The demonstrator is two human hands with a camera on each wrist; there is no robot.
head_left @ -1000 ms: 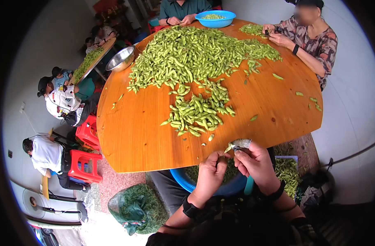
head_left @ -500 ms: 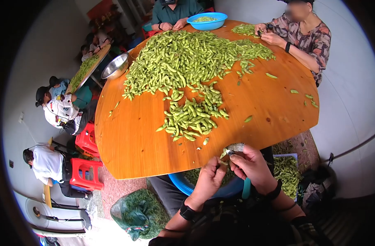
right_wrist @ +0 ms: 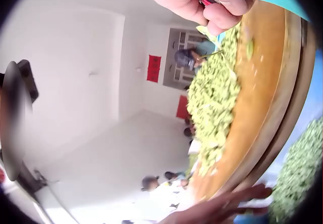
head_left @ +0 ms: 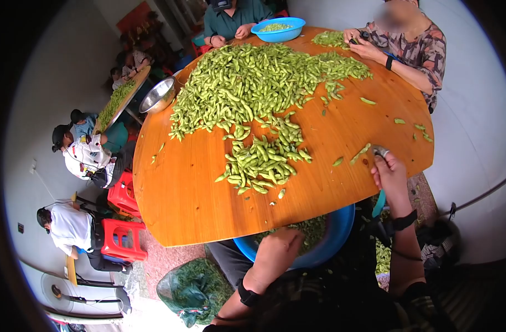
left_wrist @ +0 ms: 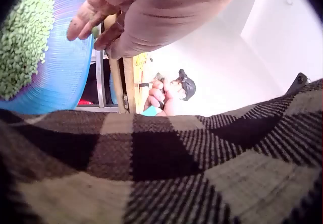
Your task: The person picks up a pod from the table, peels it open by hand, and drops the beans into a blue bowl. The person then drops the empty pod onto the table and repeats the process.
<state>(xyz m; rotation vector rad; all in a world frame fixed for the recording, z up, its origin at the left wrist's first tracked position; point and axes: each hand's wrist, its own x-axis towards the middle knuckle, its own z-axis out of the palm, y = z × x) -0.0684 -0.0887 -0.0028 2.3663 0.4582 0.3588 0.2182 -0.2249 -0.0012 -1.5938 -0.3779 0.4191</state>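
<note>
My left hand (head_left: pixel 278 249) hangs over the blue basin (head_left: pixel 346 224) of shelled green beans at the table's near edge. In the left wrist view its fingers are loosely extended, and a small green bean (left_wrist: pixel 96 31) shows by the fingertips. My right hand (head_left: pixel 391 177) is over the table's right front edge, fingers curled round a teal-handled tool (head_left: pixel 379 203). That tool's dark part and a bit of red show among the fingers in the right wrist view. A pale green pod (head_left: pixel 361 154) lies just left of the right fingertips, over the wood.
A large heap of bean pods (head_left: pixel 236 88) covers the far table (head_left: pixel 181 193), with a smaller pile (head_left: pixel 261 166) nearer. A steel bowl (head_left: pixel 157 95) and another blue basin (head_left: pixel 278 34) stand along its edge. Two people sit across. A green mesh bag (head_left: pixel 195 290) and red stools (head_left: pixel 123 238) are left.
My hands, close together at a pod over the basin before, have parted. The right has swung right and forward over the table with the tool; the left has dropped lower over the basin.
</note>
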